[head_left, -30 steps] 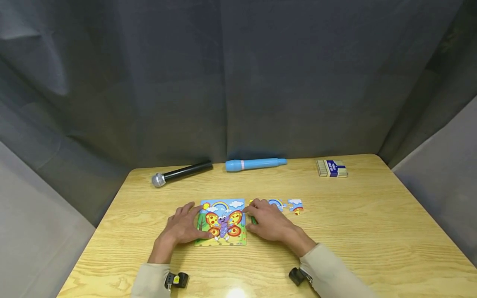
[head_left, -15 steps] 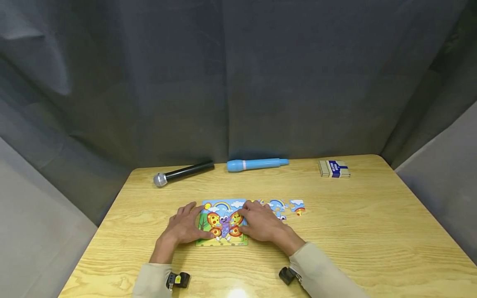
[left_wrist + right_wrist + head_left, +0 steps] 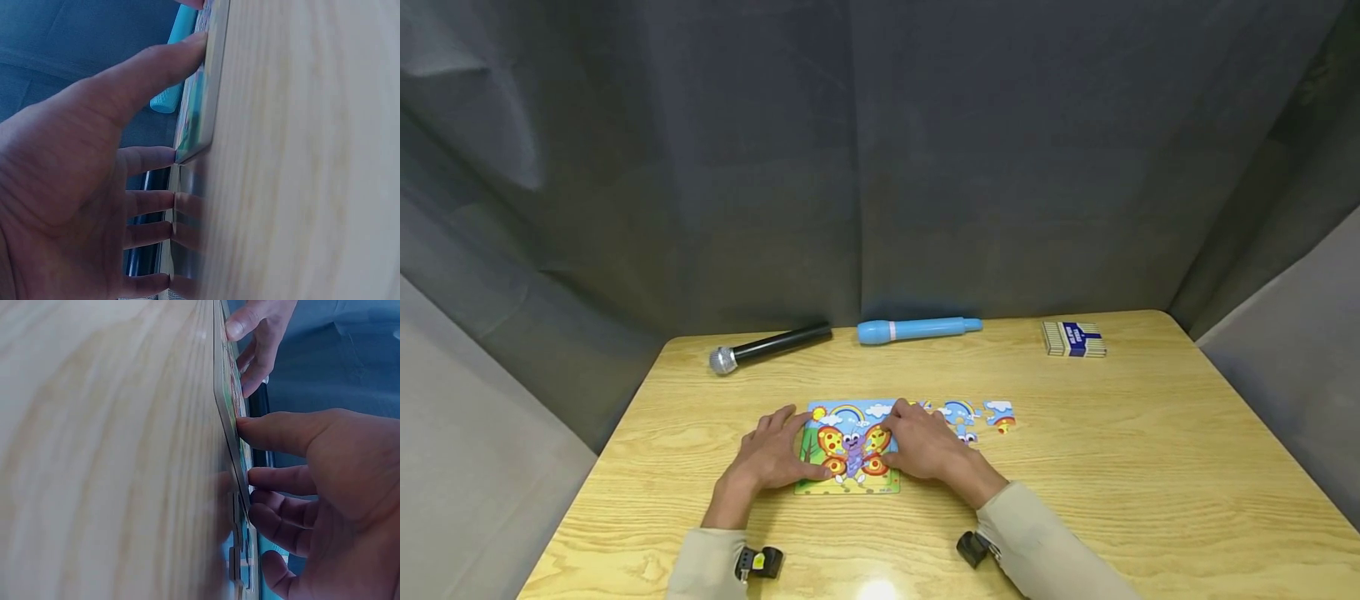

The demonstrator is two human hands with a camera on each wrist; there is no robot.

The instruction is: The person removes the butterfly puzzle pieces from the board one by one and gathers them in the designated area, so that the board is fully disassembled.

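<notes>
In the head view a square butterfly puzzle board (image 3: 853,467) lies flat on the table. My left hand (image 3: 766,457) rests at its left side, thumb on the picture and index fingertip at the upper left edge; the other fingers touch the table in the left wrist view. My right hand (image 3: 928,446) touches the board's right part with thumb (image 3: 272,432) and index fingertip, both fairly straight. No piece shows between them, though the back of the hand hides part of the board. Loose puzzle pieces (image 3: 958,412) lie just right of it, some partly covered by this hand.
Along the back of the wooden table (image 3: 1120,467) lie a black microphone (image 3: 782,343), a blue microphone-shaped tube (image 3: 917,330) and a flat striped pack with a blue band (image 3: 1074,339). Another puzzle piece (image 3: 998,412) lies at the right of the loose ones. A dark curtain (image 3: 850,167) hangs behind.
My right hand has shifted left from beside the board onto its right part, uncovering a loose piece with the butterfly's eyes. The left hand stays in place.
</notes>
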